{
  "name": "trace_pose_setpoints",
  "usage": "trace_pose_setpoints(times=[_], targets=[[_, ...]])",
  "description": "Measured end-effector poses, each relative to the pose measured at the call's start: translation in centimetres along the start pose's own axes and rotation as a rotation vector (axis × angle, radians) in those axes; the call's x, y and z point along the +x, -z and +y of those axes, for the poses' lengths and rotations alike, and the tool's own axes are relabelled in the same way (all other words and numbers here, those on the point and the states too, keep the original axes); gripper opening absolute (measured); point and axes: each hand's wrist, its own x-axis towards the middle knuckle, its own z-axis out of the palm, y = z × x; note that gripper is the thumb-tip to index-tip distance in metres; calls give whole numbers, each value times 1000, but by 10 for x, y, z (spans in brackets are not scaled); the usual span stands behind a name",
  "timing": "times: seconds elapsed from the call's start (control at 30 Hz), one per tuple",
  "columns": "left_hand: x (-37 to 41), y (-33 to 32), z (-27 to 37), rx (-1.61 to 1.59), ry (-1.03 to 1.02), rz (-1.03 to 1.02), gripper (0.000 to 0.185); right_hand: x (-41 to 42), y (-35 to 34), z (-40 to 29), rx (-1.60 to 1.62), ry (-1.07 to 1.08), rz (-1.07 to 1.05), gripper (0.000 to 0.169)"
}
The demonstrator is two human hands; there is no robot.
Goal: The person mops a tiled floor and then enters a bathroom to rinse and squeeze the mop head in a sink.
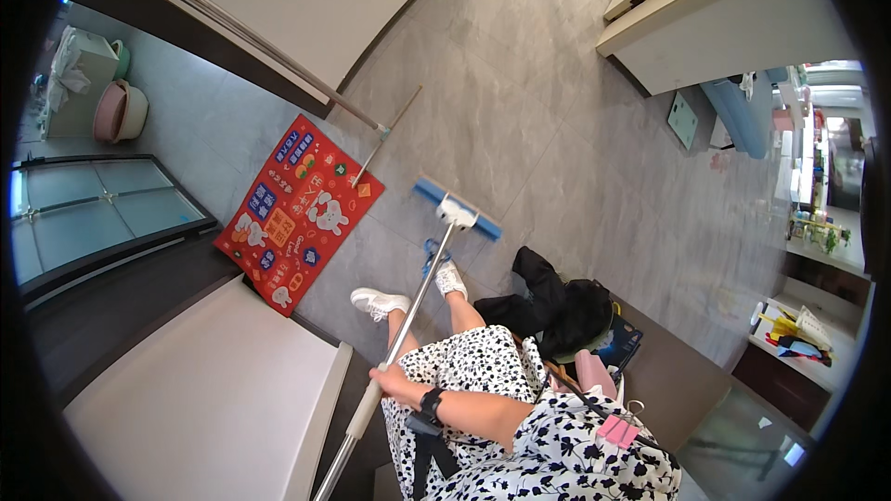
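Note:
My left hand (397, 383), with a black band on its wrist, is wrapped around the pale grip of a sponge mop's metal pole (416, 306). The pole slants up past my white sneakers (380, 302) to a white bracket and a long blue sponge head (456, 209) resting on the grey tile floor. Beside the pole, near the toe of one sneaker, is a tangled blue thing (435, 257) that I cannot make out. My right hand is out of view.
A red mat (301, 219) printed with rabbits and writing lies left of the mop head. A floor squeegee (387, 136) overlaps its corner. Black cloth (557, 309) and a pink bag (595, 374) are at my right. Basins (122, 111) and a cabinet (731, 21) stand farther off.

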Motion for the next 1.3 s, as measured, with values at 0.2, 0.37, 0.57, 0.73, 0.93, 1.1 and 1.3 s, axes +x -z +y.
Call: trace_pose_setpoints(times=[0.2, 0.37, 0.57, 0.73, 0.93, 1.1, 1.3], targets=[[65, 1, 111, 19, -341, 207, 33, 75, 125, -76, 59, 369, 284, 24], [77, 3, 254, 14, -696, 483, 30, 103, 242, -155, 230, 471, 712, 19], [87, 13, 237, -13, -684, 430, 30, 98, 231, -140, 151, 343, 611, 37], [67, 32, 133, 73, -406, 474, 27, 122, 108, -86, -250, 323, 589, 44], [-8, 72, 66, 202, -34, 420, 33, 19, -4, -77, -52, 328, 347, 41], [-40, 97, 78, 408, -43, 626, 25, 48, -23, -65, 212, 183, 65, 39], [-68, 115, 77, 465, -72, 811, 12, 17, -31, -86, 398, -54, -162, 24]])
